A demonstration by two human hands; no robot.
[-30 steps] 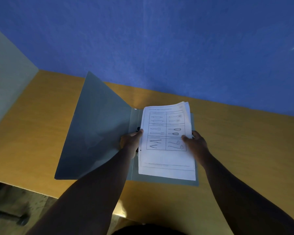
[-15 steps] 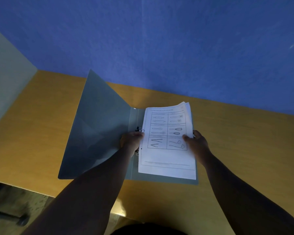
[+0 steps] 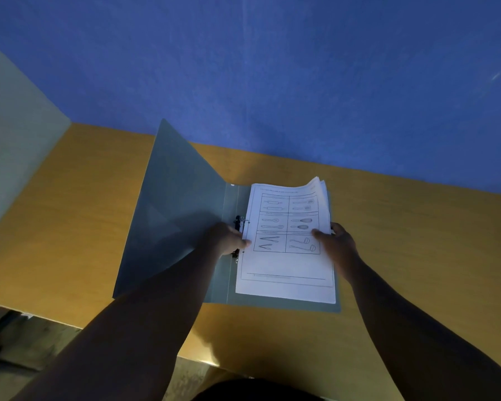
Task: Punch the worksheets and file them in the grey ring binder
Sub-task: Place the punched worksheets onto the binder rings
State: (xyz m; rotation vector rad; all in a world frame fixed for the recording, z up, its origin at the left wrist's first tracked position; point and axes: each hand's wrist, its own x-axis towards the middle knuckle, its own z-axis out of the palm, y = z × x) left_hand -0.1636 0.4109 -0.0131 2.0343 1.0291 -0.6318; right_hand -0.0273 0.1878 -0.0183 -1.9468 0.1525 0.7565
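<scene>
The grey ring binder (image 3: pixel 174 215) lies open on the wooden desk, its left cover tilted up. A stack of white worksheets (image 3: pixel 287 267) with drawings of kitchen tools rests on the binder's right half, its left edge at the metal rings (image 3: pixel 239 222). My left hand (image 3: pixel 224 240) pinches the stack's left edge by the rings. My right hand (image 3: pixel 337 244) grips the right edge, thumb on top of the page. The far right corner of the sheets curls upward.
The wooden desk (image 3: pixel 417 256) stretches left and right of the binder. A blue wall (image 3: pixel 272 68) rises behind it and a pale panel (image 3: pixel 9 134) stands at the left. The desk's near edge runs below my forearms.
The stack has shifted slightly right and down onto the rings, and the binder's left cover has tipped up a little more. Both hands keep their hold on the sheets.
</scene>
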